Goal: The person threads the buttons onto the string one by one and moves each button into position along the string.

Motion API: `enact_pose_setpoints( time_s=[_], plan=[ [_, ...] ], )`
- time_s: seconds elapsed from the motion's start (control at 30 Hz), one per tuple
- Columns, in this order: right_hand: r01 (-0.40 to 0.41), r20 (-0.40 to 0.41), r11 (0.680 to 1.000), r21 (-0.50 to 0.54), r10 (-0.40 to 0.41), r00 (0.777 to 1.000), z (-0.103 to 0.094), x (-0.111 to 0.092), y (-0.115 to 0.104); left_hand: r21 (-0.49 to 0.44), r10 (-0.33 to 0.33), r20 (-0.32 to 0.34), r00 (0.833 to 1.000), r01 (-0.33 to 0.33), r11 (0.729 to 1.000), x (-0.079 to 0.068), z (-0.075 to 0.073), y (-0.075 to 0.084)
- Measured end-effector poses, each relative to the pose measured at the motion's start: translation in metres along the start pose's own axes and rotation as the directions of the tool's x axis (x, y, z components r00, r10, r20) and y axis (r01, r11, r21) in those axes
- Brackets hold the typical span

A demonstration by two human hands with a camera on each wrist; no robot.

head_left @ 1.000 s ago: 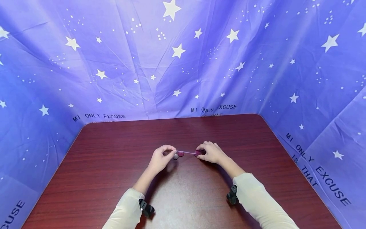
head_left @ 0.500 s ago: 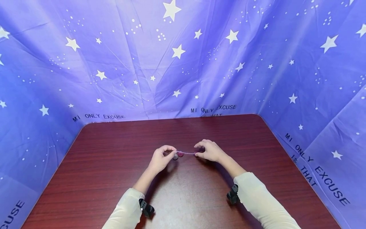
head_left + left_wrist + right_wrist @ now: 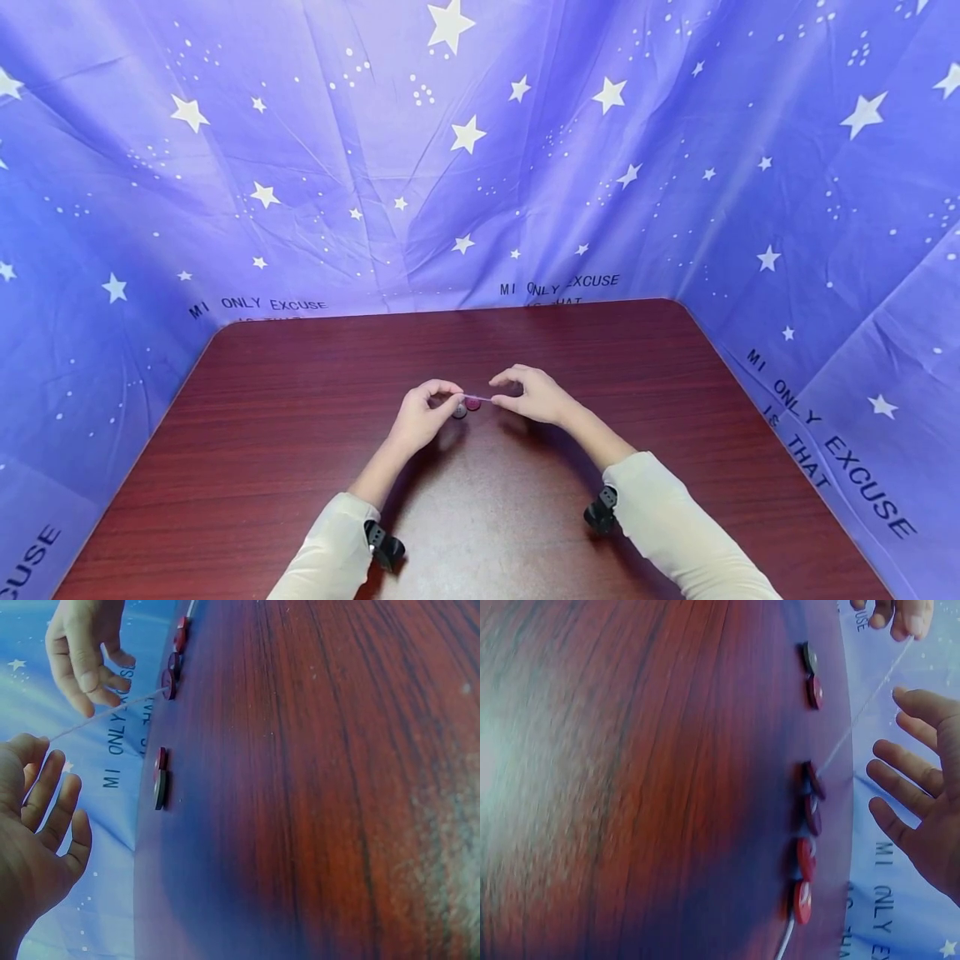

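My left hand (image 3: pixel 423 414) pinches the end of a thin pale string (image 3: pixel 866 707) between thumb and fingertips, above the table. The string slopes down to a dark red button (image 3: pixel 812 780), first in a row of several round buttons threaded on it; the others are a dark one and bright red ones (image 3: pixel 802 901). Close by the taut string, my right hand (image 3: pixel 926 769) has its fingers spread and holds nothing. On the table below the left hand stand a loose grey button (image 3: pixel 160 790) and a loose red button (image 3: pixel 473 404), side by side. In the head view, the right hand hides the threaded buttons.
The dark red wooden table (image 3: pixel 315 358) extends around both hands. Behind it and along its sides hangs a purple-blue cloth (image 3: pixel 360 150) with white stars and lettering. Past the last threaded button, the string's tail (image 3: pixel 784 939) runs on along the table.
My right hand has let go of the threaded buttons, its fingers opening, and has moved left along the string towards the left hand. The left hand keeps its pinch in the same place.
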State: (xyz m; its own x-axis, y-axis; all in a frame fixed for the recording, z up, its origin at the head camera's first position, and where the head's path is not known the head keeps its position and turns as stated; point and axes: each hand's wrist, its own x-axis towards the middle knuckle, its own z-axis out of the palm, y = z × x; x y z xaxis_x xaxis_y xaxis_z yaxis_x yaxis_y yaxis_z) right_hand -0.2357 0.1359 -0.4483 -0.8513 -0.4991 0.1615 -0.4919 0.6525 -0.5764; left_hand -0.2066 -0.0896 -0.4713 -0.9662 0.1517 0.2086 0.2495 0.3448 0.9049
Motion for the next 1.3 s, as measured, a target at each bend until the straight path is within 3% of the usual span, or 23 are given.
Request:
enact_pose_setpoints(
  time_s=[0.13, 0.37, 0.77, 0.9, 1.13, 1.3],
  plan=[
    [0.018, 0.013, 0.999, 0.043, -0.018, 1.0, 0.003, 0.003, -0.009, -0.01, -0.002, -0.003, 1.0, 0.002, 1.0, -0.001, 0.0, 0.001],
    [0.048, 0.019, 0.994, 0.099, -0.05, 0.999, 0.009, 0.007, -0.022, -0.001, -0.008, 0.004, 1.0, 0.008, 1.0, -0.011, -0.005, 0.038],
    [0.049, 0.019, 0.983, 0.176, -0.053, 0.998, 0.017, 0.008, -0.03, -0.003, 0.049, 0.003, 0.999, -0.049, 0.999, -0.01, -0.005, 0.038],
    [0.053, 0.022, 0.982, 0.183, -0.058, 0.998, 0.017, 0.008, -0.029, -0.004, 0.04, 0.008, 0.999, -0.04, 0.999, -0.009, -0.004, 0.036],
    [0.031, 0.022, 0.979, 0.2, -0.036, 0.999, 0.016, 0.008, -0.028, -0.011, 0.025, -0.018, 1.0, -0.026, 1.0, 0.0, 0.004, 0.003],
    [-0.002, 0.018, 0.973, 0.229, -0.002, 1.0, 0.016, 0.009, -0.025, -0.017, 0.033, -0.011, 0.999, -0.033, 0.999, 0.001, 0.003, -0.002]
  ],
)
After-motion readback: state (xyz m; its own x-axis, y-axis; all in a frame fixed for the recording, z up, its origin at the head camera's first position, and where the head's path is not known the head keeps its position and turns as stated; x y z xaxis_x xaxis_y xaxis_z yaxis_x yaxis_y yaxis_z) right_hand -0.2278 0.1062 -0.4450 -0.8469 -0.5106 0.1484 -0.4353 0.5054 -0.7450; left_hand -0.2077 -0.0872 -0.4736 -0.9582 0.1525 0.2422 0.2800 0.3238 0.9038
